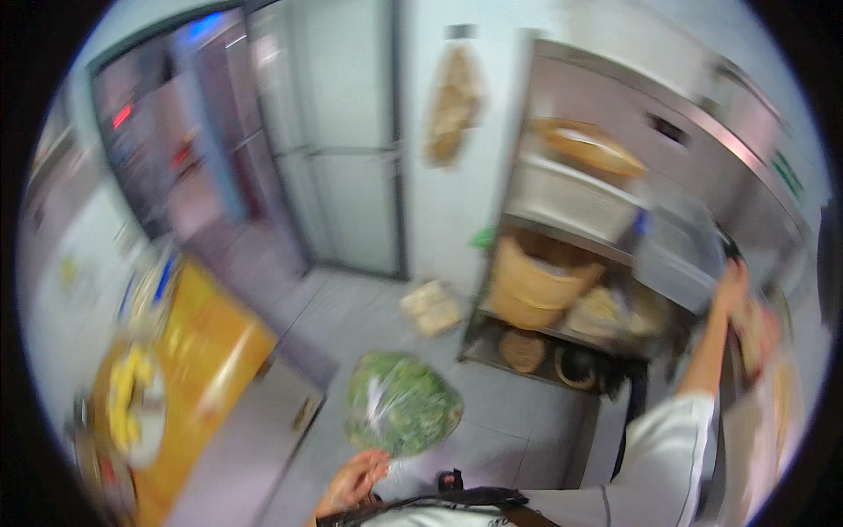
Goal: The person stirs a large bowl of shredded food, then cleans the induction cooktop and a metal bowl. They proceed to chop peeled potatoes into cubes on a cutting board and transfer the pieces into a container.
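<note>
My left hand (359, 475) hangs low in front of my body, fingers loosely bent, with nothing visible in it. Just beyond it in the view, a clear plastic bag of leafy greens (403, 405) rests on the grey tiled floor. To the right, my right arm stretches out and my right hand (732, 284) is beside a translucent plastic bin (678, 260). A small dark object (727, 242) shows at its fingertips; blur hides whether I grip it.
Metal shelving (566, 237) holds a white crate (573, 194) and a tan tub (537, 283). A pale bundle (431, 307) lies on the floor near the frosted door (329, 132). At left, a yellow-brown tabletop (211, 349) carries a plate (150, 421) with yellow food.
</note>
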The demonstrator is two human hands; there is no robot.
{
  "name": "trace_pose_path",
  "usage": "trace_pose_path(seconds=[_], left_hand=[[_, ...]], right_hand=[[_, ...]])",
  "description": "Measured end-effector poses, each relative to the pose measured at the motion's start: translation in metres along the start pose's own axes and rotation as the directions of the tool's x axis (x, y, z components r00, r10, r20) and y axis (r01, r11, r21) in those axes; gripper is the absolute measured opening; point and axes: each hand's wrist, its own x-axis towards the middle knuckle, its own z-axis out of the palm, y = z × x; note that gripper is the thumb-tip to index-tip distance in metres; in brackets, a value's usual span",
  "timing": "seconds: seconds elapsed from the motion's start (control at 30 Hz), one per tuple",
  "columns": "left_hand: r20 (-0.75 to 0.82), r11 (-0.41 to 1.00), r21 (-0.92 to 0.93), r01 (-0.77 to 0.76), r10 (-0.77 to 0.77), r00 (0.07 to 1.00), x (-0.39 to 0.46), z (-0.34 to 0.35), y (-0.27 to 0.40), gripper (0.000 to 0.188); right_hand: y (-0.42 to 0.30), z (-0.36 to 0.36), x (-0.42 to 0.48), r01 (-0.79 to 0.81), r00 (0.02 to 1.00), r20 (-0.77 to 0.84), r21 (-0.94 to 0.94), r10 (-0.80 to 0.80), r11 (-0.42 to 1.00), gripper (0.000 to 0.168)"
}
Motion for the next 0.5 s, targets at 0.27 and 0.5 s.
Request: trace_pose_path(seconds=[0.27,0.5], left_hand=[[-0.261,0.909,-0.23,-0.347,0.286,0.922,-0.059,-0.085,-0.002,0.026],[-0.667,-0.047,0.406,-0.913,0.668,-0.331,-0.321,-0.16,0.152,0.02]], right_hand=[[-0.171,0.12,-0.489,-0.514,0.202,0.93,0.369,-0.308,0.774,0.02],[-0.501,-0.058,-0.687,-0.37,-0.753,0.25,0.605,-0.609,0.706,0.033]])
